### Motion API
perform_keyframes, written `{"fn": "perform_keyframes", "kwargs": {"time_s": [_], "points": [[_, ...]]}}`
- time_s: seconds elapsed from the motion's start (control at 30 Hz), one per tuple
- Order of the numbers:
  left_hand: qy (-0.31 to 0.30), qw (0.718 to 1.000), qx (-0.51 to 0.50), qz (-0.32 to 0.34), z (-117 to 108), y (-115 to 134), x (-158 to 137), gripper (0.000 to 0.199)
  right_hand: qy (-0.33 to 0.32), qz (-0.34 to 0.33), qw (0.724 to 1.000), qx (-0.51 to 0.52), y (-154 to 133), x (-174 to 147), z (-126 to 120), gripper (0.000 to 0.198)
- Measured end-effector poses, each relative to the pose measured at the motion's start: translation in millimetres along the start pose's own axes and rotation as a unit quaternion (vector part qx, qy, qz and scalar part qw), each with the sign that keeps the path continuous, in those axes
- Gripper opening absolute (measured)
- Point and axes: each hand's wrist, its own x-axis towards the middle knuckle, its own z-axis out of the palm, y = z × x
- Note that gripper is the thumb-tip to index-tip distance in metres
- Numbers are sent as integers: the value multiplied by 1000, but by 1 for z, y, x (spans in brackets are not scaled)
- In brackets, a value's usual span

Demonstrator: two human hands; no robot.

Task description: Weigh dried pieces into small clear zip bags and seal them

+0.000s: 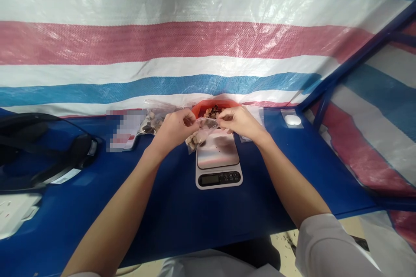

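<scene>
Between my two hands hangs a small clear plastic bag (196, 138) with pale and brown dried pieces in its lower corner. My left hand (177, 126) pinches one side of its top edge. Fingers of my right hand (236, 121) grip the other side. Beneath the bag is a white kitchen scale (218, 160) with a shiny steel plate; no digits can be made out on its display. Just behind my hands, a red plastic bag (208, 105) stands open with similar dried pieces (212, 111) in it. Another filled clear bag (152, 121) lies beside my left hand.
A blue table (175, 212) carries everything. On the left are a black headset (74, 151), a white power strip (17, 212) and a partly blurred phone (130, 132). Flat clear bags (256, 117) and a small white round object (292, 120) lie right. Striped sheeting (195, 43) hangs behind.
</scene>
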Motion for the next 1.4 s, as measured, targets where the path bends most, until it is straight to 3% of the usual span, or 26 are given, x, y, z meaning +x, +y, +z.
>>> {"fn": "perform_keyframes", "kwargs": {"time_s": [0.2, 0.4, 0.57, 0.73, 0.93, 1.1, 1.23, 1.3, 1.4], "points": [[1, 996, -10, 91, 5, 1, -1, 22, -32, 14, 998, 48, 0, 2, 8, 14], [-20, 996, -8, 88, 2, -7, 0, 18, -40, 42, 992, 112, 6, 3, -1, 20], [-99, 984, -36, 146, 3, -12, 1, 47, -51, 27, 992, 114, 7, 4, -2, 21], [-155, 977, -39, 141, 1, -18, 3, 76, -63, -2, 992, 111, 11, 5, -6, 25], [-135, 982, -39, 127, 7, -21, 3, 79, 15, -27, 997, 70, -2, -4, -15, 28], [-128, 982, -27, 138, 18, -25, 4, 77, 13, -67, 998, -4, -27, -7, -5, 18], [-118, 981, -27, 154, 23, -31, 6, 75, 6, -37, 993, -114, -34, 1, 8, 32], [-118, 980, -28, 158, 24, -33, 7, 75, 2, -21, 993, -115, -33, 6, 14, 40], [-114, 980, -25, 161, 26, -35, 8, 74, -4, -3, 998, -64, -25, 13, 19, 34]]}}
